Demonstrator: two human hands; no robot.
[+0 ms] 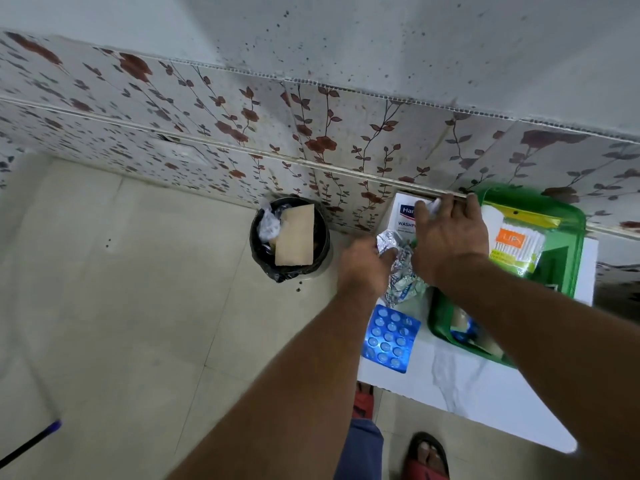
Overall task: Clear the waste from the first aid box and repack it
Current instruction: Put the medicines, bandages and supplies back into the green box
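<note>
Left hand [362, 268] grips crumpled foil wrappers [401, 268]; right hand [450, 237] pinches a white scrap [433, 205]. Best bundled tight, then dropped in bin [289, 237], frame centre.

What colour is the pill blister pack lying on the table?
Blue, with rows of clear round bubbles; the blister pack shows in the head view.

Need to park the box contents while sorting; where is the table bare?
Bare table lies nearest you, bordered by the blister pack and green box. Crowded at the wall: carton, foil waste, both hands.
</note>
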